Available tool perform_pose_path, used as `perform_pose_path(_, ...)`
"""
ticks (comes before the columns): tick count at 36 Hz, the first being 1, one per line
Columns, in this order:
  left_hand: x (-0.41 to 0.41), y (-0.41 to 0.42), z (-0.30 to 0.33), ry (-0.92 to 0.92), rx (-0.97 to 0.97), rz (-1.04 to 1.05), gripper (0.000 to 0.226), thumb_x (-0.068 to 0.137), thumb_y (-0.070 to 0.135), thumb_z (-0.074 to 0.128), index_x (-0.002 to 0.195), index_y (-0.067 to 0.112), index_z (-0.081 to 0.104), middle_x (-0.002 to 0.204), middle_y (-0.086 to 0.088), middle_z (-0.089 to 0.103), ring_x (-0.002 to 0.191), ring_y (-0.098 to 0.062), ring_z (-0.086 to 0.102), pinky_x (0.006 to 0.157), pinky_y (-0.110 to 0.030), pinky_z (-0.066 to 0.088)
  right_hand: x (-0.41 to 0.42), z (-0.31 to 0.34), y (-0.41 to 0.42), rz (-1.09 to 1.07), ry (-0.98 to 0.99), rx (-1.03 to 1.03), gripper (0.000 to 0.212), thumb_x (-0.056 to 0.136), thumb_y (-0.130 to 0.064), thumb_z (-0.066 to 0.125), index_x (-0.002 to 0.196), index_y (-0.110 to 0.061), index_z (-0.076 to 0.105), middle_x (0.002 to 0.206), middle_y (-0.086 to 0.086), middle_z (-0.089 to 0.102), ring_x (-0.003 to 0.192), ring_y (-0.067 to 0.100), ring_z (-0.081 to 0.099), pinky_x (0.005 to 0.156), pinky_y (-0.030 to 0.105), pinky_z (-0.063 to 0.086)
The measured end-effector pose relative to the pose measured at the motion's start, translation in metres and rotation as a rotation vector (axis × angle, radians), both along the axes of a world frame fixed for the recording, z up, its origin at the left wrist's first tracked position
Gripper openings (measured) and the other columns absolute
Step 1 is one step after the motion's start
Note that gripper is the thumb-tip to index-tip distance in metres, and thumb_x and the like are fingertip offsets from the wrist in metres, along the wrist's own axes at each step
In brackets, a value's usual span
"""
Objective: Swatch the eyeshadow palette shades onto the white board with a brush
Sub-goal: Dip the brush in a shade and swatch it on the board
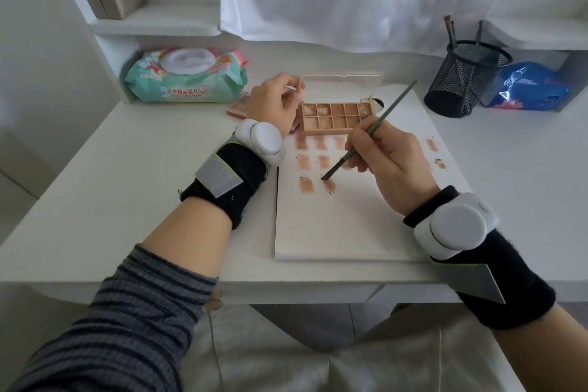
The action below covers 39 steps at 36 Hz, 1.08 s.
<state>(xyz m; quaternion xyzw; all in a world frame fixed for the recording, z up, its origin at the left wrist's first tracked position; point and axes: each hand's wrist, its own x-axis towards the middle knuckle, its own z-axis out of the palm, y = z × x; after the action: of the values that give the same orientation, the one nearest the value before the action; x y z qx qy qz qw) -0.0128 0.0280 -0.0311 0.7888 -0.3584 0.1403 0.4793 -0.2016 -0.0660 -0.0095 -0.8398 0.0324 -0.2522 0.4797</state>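
The white board [337,226] lies flat on the desk with several brownish-pink swatches in rows near its far end. My right hand [388,159] grips a thin green brush [369,134], and its dark tip touches the board on a fresh swatch [328,184] in the third row. The open eyeshadow palette [337,116] sits at the board's far edge, its clear lid [342,86] standing up. My left hand [273,102] pinches the left edge of that lid, fingers curled.
A pack of wet wipes [187,76] lies at the back left. A black mesh pen cup [464,76] with two brushes stands at the back right, next to a blue packet [531,86]. A second small palette [238,105] peeks out behind my left hand.
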Motion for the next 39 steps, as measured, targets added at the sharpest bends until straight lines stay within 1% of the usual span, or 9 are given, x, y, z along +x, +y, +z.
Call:
perform_pose_path(3, 0.0001, -0.0009, 0.0000, -0.002, -0.004, 0.004, 0.017, 0.091, 0.016, 0.056, 0.098, 0.005, 0.065, 0.093, -0.007, 0.071, 0.085, -0.020, 0.068, 0.074, -0.029, 0.052, -0.0001, -0.0003, -0.0010, 0.006, 0.010, -0.006, 0.025, 0.090, -0.031, 0.043, 0.073, -0.016, 0.055, 0.062, 0.000, 0.059, 0.058, 0.014, 0.054, 0.059, 0.025, 0.043)
perform_pose_path(6, 0.0009, -0.0011, -0.0003, 0.007, -0.006, 0.011, 0.016, 0.091, 0.017, 0.056, 0.097, 0.006, 0.066, 0.091, -0.006, 0.072, 0.084, -0.020, 0.068, 0.073, -0.028, 0.052, -0.0004, 0.0002, -0.0006, 0.031, -0.009, 0.021, 0.028, 0.087, -0.037, 0.044, 0.070, -0.018, 0.055, 0.064, 0.005, 0.060, 0.057, 0.016, 0.056, 0.058, 0.024, 0.042)
perform_pose_path(11, 0.0003, 0.0002, -0.0008, -0.009, -0.013, 0.000, 0.017, 0.090, 0.020, 0.054, 0.093, 0.008, 0.065, 0.083, -0.006, 0.072, 0.076, -0.019, 0.067, 0.070, -0.034, 0.053, 0.0011, -0.0006, -0.0013, -0.013, -0.019, 0.015, 0.023, 0.090, -0.027, 0.042, 0.072, -0.019, 0.053, 0.060, -0.004, 0.056, 0.056, 0.009, 0.053, 0.059, 0.024, 0.043)
perform_pose_path(14, -0.0006, 0.0005, -0.0005, -0.001, -0.017, 0.000, 0.019, 0.089, 0.022, 0.053, 0.093, 0.008, 0.066, 0.083, -0.006, 0.072, 0.077, -0.020, 0.068, 0.071, -0.036, 0.053, 0.0022, -0.0005, -0.0014, -0.029, -0.022, 0.017, 0.021, 0.091, -0.025, 0.042, 0.074, -0.019, 0.053, 0.061, -0.003, 0.056, 0.056, 0.005, 0.053, 0.060, 0.019, 0.042)
perform_pose_path(19, -0.0018, 0.0002, -0.0005, 0.016, -0.022, -0.003, 0.019, 0.089, 0.023, 0.053, 0.093, 0.008, 0.066, 0.083, -0.006, 0.072, 0.076, -0.020, 0.068, 0.070, -0.038, 0.054, -0.0009, 0.0009, -0.0022, 0.014, -0.018, 0.027, 0.025, 0.090, -0.025, 0.043, 0.071, -0.012, 0.054, 0.061, 0.001, 0.056, 0.055, 0.010, 0.053, 0.056, 0.019, 0.041)
perform_pose_path(26, -0.0007, -0.0005, -0.0011, -0.004, -0.009, 0.002, 0.016, 0.091, 0.018, 0.054, 0.094, 0.008, 0.065, 0.083, -0.006, 0.072, 0.075, -0.019, 0.067, 0.069, -0.033, 0.053, 0.0007, 0.0002, -0.0028, -0.036, -0.050, 0.047, 0.024, 0.091, -0.026, 0.043, 0.073, -0.014, 0.054, 0.057, -0.007, 0.054, 0.055, 0.005, 0.052, 0.058, 0.021, 0.042)
perform_pose_path(33, -0.0004, -0.0005, -0.0008, 0.013, -0.010, -0.019, 0.014, 0.091, 0.013, 0.055, 0.097, 0.004, 0.065, 0.089, -0.004, 0.071, 0.080, -0.018, 0.068, 0.071, -0.024, 0.051, -0.0017, 0.0014, -0.0026, 0.008, -0.047, 0.045, 0.028, 0.091, -0.022, 0.043, 0.072, -0.004, 0.053, 0.059, -0.004, 0.053, 0.052, 0.006, 0.050, 0.054, 0.015, 0.039)
perform_pose_path(37, 0.0014, -0.0010, -0.0033, 0.009, -0.008, 0.001, 0.013, 0.090, 0.014, 0.055, 0.094, 0.008, 0.065, 0.085, -0.006, 0.072, 0.077, -0.020, 0.068, 0.071, -0.036, 0.054, -0.0028, 0.0020, -0.0024, -0.007, -0.102, 0.093, 0.027, 0.091, -0.019, 0.043, 0.068, -0.005, 0.049, 0.058, 0.000, 0.051, 0.051, 0.008, 0.050, 0.054, 0.014, 0.038)
perform_pose_path(39, 0.0012, -0.0011, -0.0035, 0.014, -0.010, 0.001, 0.014, 0.090, 0.016, 0.055, 0.094, 0.007, 0.066, 0.085, -0.006, 0.072, 0.077, -0.020, 0.068, 0.071, -0.036, 0.054, -0.0027, 0.0019, -0.0023, 0.011, -0.085, 0.097, 0.027, 0.091, -0.019, 0.043, 0.069, -0.005, 0.050, 0.060, -0.002, 0.052, 0.052, 0.007, 0.050, 0.054, 0.014, 0.039)
